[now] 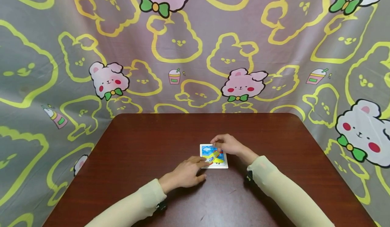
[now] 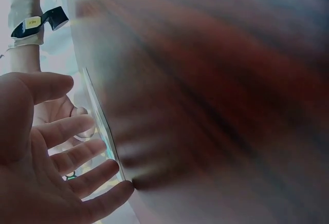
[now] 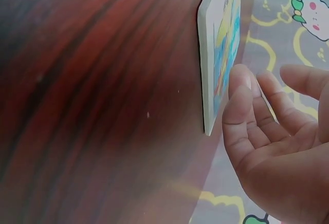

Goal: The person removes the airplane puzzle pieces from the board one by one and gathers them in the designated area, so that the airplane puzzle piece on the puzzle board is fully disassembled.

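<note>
A thin square picture board (image 1: 225, 164) with a white border lies flat on the brown table, showing a yellow airplane against blue sky. My left hand (image 1: 186, 173) reaches over its left edge, fingers extended and fingertips overlapping the picture. In the left wrist view that hand (image 2: 56, 152) has its fingers spread, with the lower fingertips right at the board's edge. Above the upper right corner, my right hand (image 1: 229, 145) has loosely bent fingers. Seen from the right wrist, this hand (image 3: 277, 136) has thumb and forefinger close together beside the board (image 3: 221, 44), with no object visible between them.
The dark brown table (image 1: 146, 135) extends around the board on all sides. A grey curtain (image 1: 195, 67) with yellow outlines and cartoon rabbits hangs behind the table and along both sides. Dark devices sit at both wrists, such as the strapped one (image 2: 33, 23) in the left wrist view.
</note>
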Motion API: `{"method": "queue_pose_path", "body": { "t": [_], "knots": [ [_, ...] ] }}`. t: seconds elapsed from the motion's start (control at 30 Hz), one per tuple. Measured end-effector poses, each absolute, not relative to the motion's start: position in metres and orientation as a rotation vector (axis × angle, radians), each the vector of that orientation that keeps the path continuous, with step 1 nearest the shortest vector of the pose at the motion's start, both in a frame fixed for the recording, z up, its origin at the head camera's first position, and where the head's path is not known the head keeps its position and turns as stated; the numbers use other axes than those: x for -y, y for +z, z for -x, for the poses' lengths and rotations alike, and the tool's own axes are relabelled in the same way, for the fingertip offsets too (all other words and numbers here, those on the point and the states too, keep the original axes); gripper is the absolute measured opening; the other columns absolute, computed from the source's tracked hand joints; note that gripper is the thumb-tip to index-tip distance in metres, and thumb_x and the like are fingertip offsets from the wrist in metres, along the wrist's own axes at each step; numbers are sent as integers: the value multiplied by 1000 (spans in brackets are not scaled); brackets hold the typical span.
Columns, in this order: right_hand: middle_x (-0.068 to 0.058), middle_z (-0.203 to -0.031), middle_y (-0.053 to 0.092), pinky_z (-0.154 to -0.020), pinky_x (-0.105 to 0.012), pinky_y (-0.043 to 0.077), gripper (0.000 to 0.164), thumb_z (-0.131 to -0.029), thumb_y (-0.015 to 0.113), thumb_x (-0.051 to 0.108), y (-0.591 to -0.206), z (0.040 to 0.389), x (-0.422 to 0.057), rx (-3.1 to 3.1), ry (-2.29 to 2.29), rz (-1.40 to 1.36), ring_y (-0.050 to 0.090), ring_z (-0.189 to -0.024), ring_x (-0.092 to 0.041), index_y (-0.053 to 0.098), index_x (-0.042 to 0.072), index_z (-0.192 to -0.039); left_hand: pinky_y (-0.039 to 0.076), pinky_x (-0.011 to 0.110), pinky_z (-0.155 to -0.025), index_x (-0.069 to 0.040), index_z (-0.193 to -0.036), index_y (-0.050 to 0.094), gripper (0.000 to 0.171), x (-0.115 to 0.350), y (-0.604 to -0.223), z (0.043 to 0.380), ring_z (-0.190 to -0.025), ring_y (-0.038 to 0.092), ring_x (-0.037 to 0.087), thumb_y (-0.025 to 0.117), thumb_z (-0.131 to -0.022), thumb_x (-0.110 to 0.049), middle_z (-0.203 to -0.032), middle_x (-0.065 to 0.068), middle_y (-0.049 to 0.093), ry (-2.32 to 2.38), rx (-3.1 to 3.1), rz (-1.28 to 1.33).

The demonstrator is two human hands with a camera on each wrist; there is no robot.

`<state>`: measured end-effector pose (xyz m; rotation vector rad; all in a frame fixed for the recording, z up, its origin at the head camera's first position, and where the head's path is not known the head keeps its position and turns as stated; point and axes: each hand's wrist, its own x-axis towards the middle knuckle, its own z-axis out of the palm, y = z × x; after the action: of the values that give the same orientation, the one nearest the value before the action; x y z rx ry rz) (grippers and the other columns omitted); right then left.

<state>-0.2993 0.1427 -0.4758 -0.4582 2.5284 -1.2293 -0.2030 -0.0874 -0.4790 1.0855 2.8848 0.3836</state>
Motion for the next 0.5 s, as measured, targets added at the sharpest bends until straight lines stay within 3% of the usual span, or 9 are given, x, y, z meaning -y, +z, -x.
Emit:
{"method": "queue_pose_path", "body": {
  "t": [0.5],
  "knots": [
    [-10, -106, 72, -59, -31, 55, 22, -99, 60, 19, -477, 302, -134, -2470, -1264, 435, 70, -75, -17, 72, 9, -114, 48, 54, -102, -22, -139, 61, 48, 84, -481, 204, -137, 49, 26, 65, -94, -38, -147, 6, 54, 316, -2868, -1063]
  ]
}}
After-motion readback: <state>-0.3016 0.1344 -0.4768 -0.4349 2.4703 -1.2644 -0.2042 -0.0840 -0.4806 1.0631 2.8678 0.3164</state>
